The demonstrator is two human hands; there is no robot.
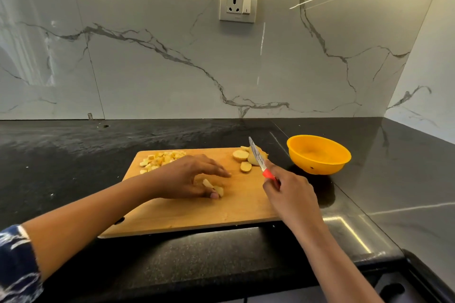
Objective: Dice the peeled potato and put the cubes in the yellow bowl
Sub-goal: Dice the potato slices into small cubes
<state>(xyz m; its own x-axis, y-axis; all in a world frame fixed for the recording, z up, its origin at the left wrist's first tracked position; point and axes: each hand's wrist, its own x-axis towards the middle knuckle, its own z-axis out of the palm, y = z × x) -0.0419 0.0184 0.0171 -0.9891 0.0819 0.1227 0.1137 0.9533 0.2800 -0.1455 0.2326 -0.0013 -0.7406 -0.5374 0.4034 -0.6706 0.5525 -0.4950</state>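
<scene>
Yellow bowl [318,155] apart from board [241,204] edge; right grip [293,194] holds knife [260,162].

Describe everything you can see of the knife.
The knife has a red handle and a pale, metal-looking blade with a dark printed pattern. The right hand grips the handle. The blade slants up and away over the far right of the cutting board, in front of the potato chunks; contact with them is unclear.
</scene>
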